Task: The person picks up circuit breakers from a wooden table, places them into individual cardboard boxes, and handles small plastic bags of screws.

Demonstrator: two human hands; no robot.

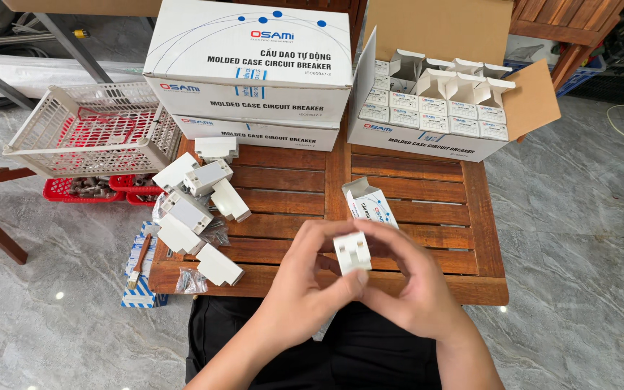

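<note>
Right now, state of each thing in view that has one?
Left hand: gripping the white breaker.
Right hand: gripping it too.
White breaker: out of its box, held above the table.
Small box: open, lying on the wooden table.
Big carton: flaps open, small boxes inside, some opened.
Stacked cartons: closed.
White basket: tilted.

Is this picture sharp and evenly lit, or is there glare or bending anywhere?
Head view: soft, even daylight; the white device in both hands is sharp; small bright glints on the stone floor at left; straight edges bow slightly near the corners; no motion blur.
</note>
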